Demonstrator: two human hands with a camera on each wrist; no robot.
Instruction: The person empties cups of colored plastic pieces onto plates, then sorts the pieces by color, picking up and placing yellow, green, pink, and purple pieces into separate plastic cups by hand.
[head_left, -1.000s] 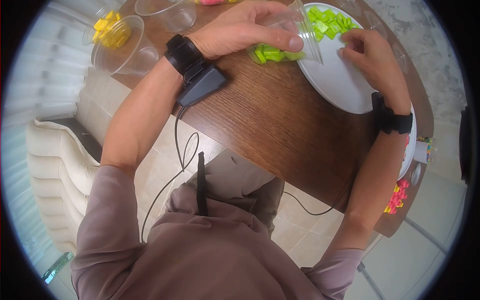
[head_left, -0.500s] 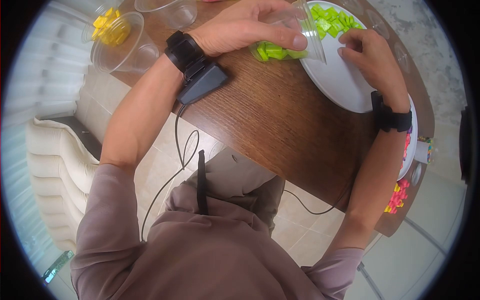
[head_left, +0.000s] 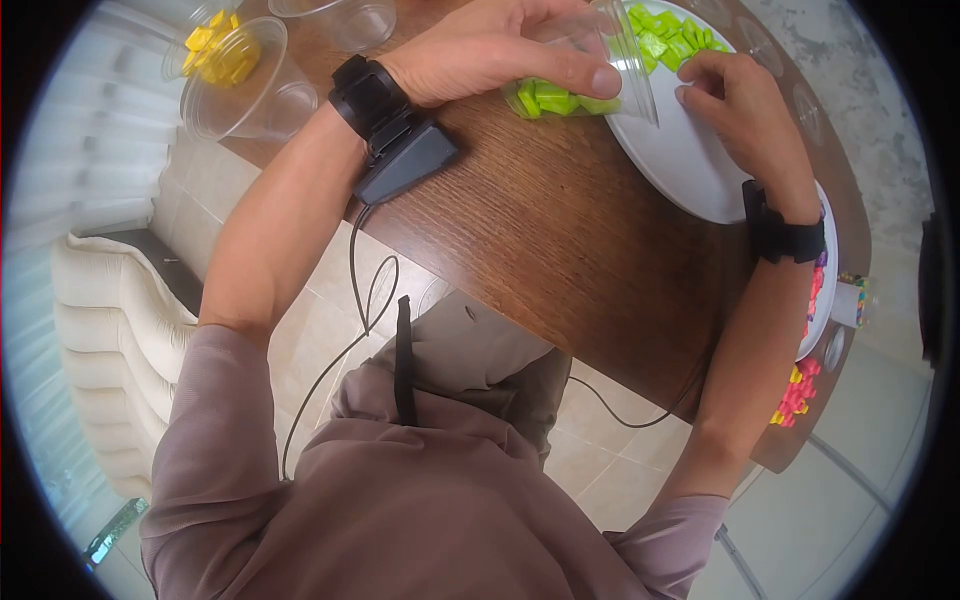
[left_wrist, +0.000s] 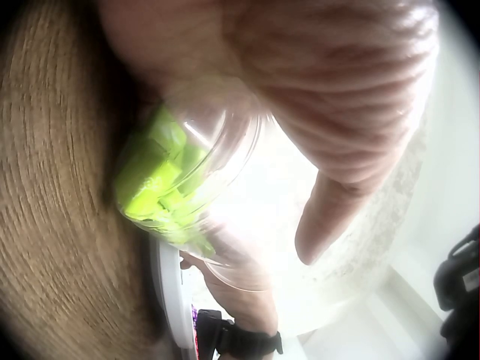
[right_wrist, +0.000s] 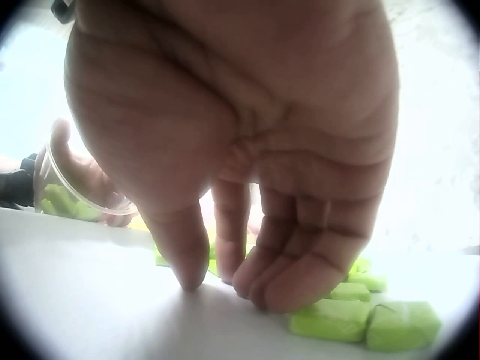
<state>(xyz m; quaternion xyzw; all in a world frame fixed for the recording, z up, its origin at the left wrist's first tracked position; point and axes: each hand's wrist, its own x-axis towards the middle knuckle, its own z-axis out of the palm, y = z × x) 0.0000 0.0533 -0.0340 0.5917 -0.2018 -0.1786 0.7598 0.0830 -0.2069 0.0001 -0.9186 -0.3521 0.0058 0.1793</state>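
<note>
My left hand [head_left: 490, 60] grips a tilted clear plastic cup [head_left: 640, 75], thumb along its near side. Several green wrapped candies [head_left: 545, 98] lie inside the cup, and its mouth overlaps the edge of a white plate [head_left: 680, 170]. More green candies [head_left: 665, 38] sit grouped at the plate's far end. My right hand [head_left: 750, 110] is over the plate beside that group. In the right wrist view its bent fingers [right_wrist: 300, 281] point down at the plate, apart from the thumb, with green candies [right_wrist: 405, 326] right by the fingertips.
At the table's left stand a clear cup [head_left: 200, 118] and yellow candies [head_left: 220, 50] in another; a further clear cup [head_left: 360, 25] is at the back. Beyond my right forearm are a second white plate [head_left: 828, 310] and a pile of pink and yellow pieces [head_left: 795, 393].
The cup in my left hand has edged slightly right over the plate's rim. My right hand stays bent beside the green candies with barely any movement.
</note>
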